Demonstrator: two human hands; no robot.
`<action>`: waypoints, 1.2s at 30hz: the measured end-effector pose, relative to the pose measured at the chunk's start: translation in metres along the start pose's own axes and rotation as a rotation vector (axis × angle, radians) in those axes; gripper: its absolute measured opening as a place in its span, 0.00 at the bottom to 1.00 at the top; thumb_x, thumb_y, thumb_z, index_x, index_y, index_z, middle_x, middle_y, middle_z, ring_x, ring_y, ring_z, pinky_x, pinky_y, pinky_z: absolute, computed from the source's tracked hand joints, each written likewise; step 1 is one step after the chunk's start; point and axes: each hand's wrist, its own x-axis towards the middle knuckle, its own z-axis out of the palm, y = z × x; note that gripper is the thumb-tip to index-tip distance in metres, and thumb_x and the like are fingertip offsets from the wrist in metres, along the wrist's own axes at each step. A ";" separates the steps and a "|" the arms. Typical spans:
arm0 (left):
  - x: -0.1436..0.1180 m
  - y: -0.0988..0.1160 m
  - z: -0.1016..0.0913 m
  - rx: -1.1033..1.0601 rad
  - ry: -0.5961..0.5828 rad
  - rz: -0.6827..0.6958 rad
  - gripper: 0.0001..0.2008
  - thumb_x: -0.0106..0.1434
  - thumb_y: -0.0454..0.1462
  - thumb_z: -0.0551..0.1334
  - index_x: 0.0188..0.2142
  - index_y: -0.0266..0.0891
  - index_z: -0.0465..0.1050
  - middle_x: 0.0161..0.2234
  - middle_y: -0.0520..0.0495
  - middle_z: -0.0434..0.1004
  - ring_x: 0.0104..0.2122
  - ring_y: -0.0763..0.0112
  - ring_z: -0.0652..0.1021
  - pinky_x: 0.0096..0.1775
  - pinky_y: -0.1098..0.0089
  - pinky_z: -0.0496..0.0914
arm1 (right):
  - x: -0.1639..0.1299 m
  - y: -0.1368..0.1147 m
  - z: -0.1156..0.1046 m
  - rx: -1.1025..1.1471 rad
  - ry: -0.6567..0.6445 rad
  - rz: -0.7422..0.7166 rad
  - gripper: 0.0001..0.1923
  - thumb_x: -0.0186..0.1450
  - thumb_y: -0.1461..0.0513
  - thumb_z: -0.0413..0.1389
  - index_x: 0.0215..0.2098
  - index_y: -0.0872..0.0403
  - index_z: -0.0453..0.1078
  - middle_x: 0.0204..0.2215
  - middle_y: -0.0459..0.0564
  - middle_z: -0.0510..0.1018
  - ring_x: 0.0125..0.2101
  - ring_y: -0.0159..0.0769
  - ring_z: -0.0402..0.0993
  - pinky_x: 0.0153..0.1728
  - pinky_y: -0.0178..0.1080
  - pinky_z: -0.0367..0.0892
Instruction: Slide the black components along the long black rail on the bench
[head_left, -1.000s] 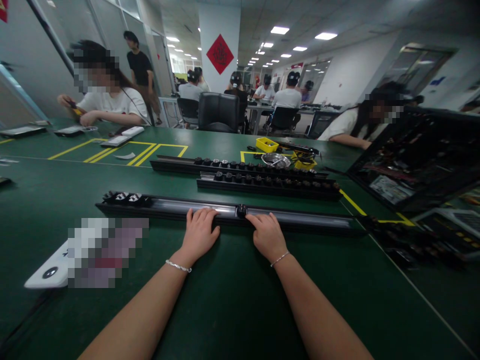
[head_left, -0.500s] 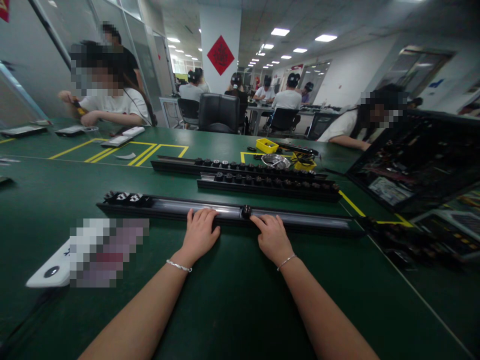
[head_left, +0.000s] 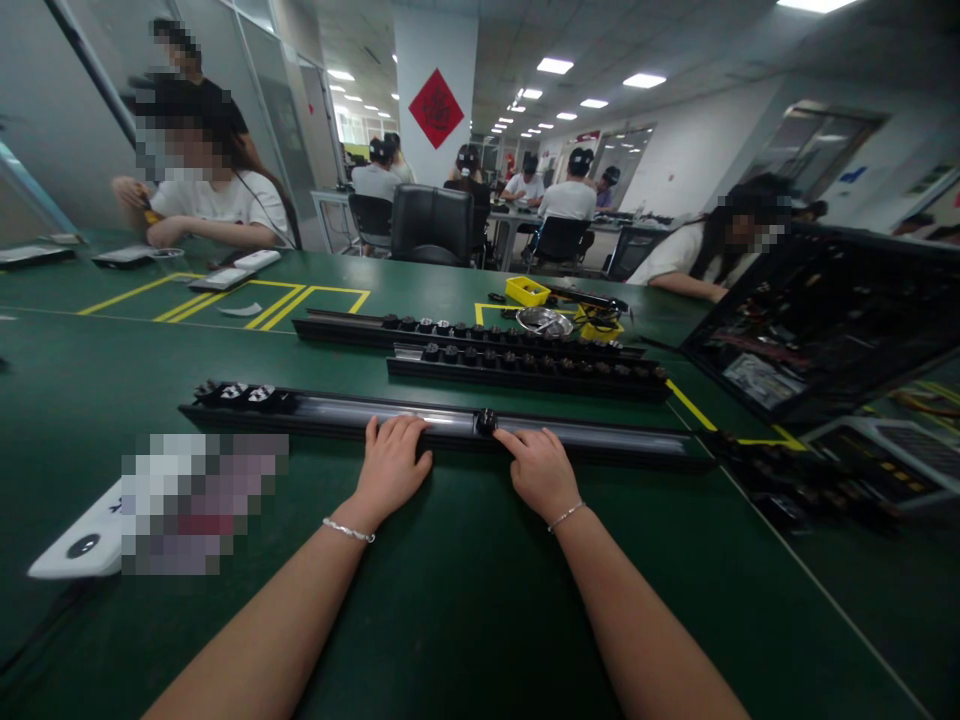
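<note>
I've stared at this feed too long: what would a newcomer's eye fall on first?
Likely the red diamond on the pale pillar at the back. Next comes the long black rail across the green table, the left hand at the rail's near edge and the right hand beside a small black block on it.

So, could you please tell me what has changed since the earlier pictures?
The small black piece has slid slightly right along the front rail, and the right hand shifted with it. In the background, the standing person in black has moved left, behind a white-shirted worker. The left hand stays on the rail; the rear rails look unmoved.
</note>
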 end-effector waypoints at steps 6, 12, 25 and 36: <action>0.000 0.001 -0.002 0.004 -0.019 -0.004 0.18 0.58 0.39 0.55 0.49 0.43 0.66 0.50 0.44 0.72 0.53 0.57 0.67 0.59 0.47 0.48 | -0.001 0.002 -0.001 0.012 0.017 0.018 0.27 0.60 0.69 0.45 0.55 0.47 0.66 0.44 0.50 0.75 0.45 0.38 0.67 0.56 0.45 0.49; 0.000 0.000 -0.001 0.006 -0.012 -0.004 0.18 0.58 0.39 0.56 0.49 0.43 0.66 0.51 0.43 0.72 0.53 0.57 0.67 0.59 0.47 0.47 | -0.003 0.007 -0.002 0.023 0.033 0.035 0.25 0.59 0.69 0.45 0.53 0.48 0.67 0.45 0.50 0.75 0.46 0.38 0.67 0.55 0.44 0.50; 0.000 0.000 0.001 0.021 -0.001 0.002 0.18 0.58 0.39 0.56 0.49 0.42 0.66 0.50 0.43 0.72 0.54 0.57 0.67 0.59 0.47 0.48 | -0.006 0.014 -0.004 0.025 0.035 0.054 0.24 0.59 0.69 0.46 0.52 0.49 0.68 0.45 0.51 0.75 0.45 0.39 0.68 0.55 0.45 0.50; 0.000 -0.002 0.002 0.016 -0.005 -0.001 0.18 0.58 0.39 0.56 0.49 0.43 0.66 0.51 0.44 0.72 0.53 0.57 0.67 0.59 0.48 0.47 | -0.005 0.016 -0.006 0.024 0.016 0.058 0.25 0.59 0.69 0.47 0.52 0.48 0.68 0.45 0.50 0.75 0.45 0.37 0.68 0.55 0.44 0.50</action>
